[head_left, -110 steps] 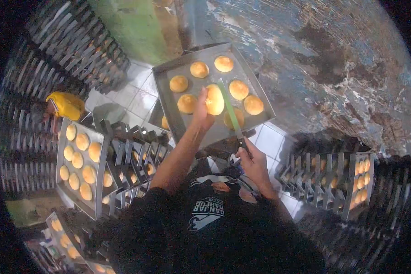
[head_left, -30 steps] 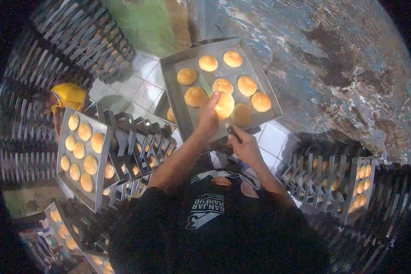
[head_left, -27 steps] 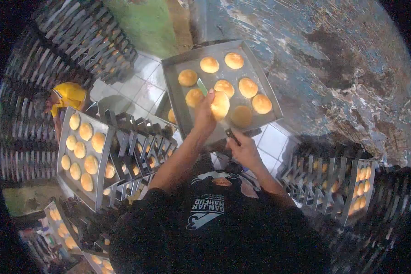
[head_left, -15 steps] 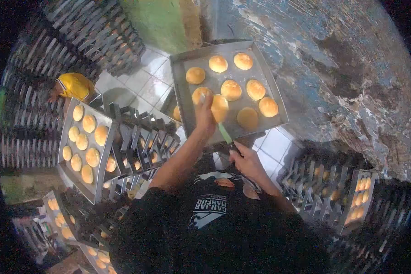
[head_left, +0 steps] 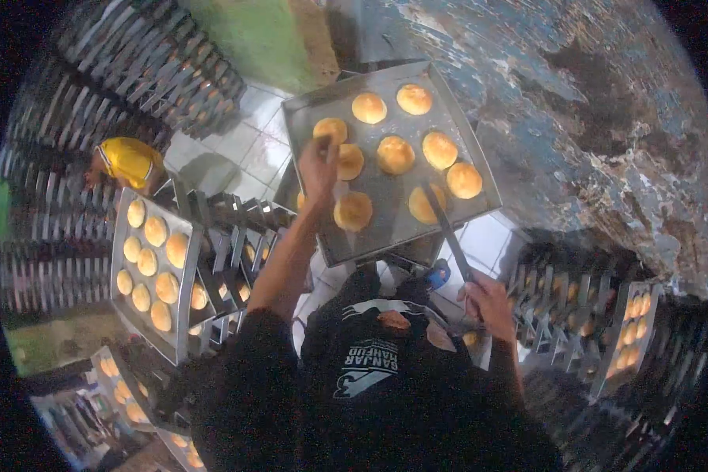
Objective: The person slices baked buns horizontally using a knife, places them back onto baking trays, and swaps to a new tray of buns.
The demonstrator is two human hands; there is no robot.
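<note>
Right hand [head_left: 488, 302] closed around the knife [head_left: 451, 235]

The square tray [head_left: 397, 226] is showing dull grey metal, smooth with a faint sheen; the buns [head_left: 396, 155] are looking smooth and lightly glossy on top. The knife blade [head_left: 450, 234] is appearing as flat metal. The black shirt [head_left: 291, 393] is reading as matt cloth — the floor tiles [head_left: 248, 165] are gleaming, the mottled wall [head_left: 543, 102] is looking rough.

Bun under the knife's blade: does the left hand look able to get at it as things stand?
Probably yes: the left hand is over the same tray, with bare metal left of the bun. The knife, in the right hand, crosses the bun's right part, leaving that side free.
</note>
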